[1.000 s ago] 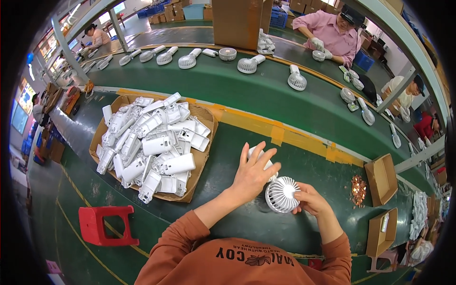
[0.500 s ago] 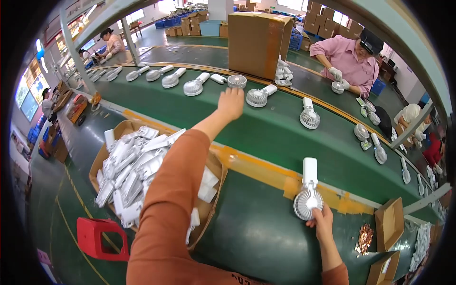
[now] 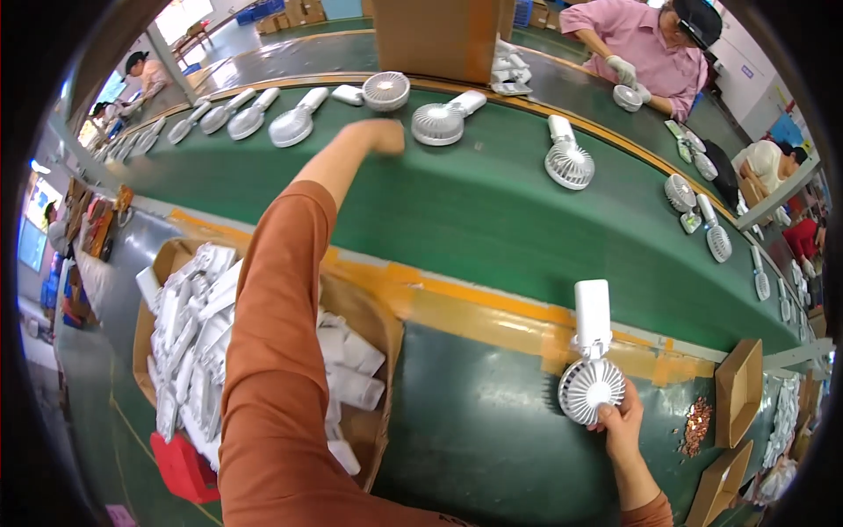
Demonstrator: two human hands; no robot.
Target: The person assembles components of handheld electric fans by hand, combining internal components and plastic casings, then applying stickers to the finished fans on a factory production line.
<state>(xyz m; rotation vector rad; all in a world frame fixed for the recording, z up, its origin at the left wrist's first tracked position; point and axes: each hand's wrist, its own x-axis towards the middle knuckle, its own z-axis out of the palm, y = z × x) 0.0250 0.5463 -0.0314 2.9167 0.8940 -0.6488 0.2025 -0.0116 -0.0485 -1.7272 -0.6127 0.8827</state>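
Observation:
My right hand (image 3: pixel 622 425) grips the round head of a white handheld fan (image 3: pixel 587 392) over the green bench, thumb on its front grille. The fan's handle points away from me. My left arm reaches out over the green conveyor belt (image 3: pixel 457 206), and my left hand (image 3: pixel 378 138) is smeared by motion with its fingers hidden. Closest to it are a grey-white handheld fan (image 3: pixel 437 125) on its right and a round fan head (image 3: pixel 386 90) just beyond. Under my left forearm stands a cardboard box (image 3: pixel 386 329) heaped with white plastic casings (image 3: pixel 195 325).
More fans (image 3: pixel 292 127) lie spaced along the belt. A large carton (image 3: pixel 435 39) stands beyond it. Across the belt a person in pink (image 3: pixel 645 44) holds a fan part in gloved hands. Small copper-coloured pieces (image 3: pixel 695 427) lie near an open carton (image 3: pixel 739 391). A red plastic holder (image 3: pixel 183 465) sits lower left.
My left hand has drawn back slightly from the fans, toward the left. My right hand keeps hold of its fan. The whole view has shifted, with the belt higher in the picture.

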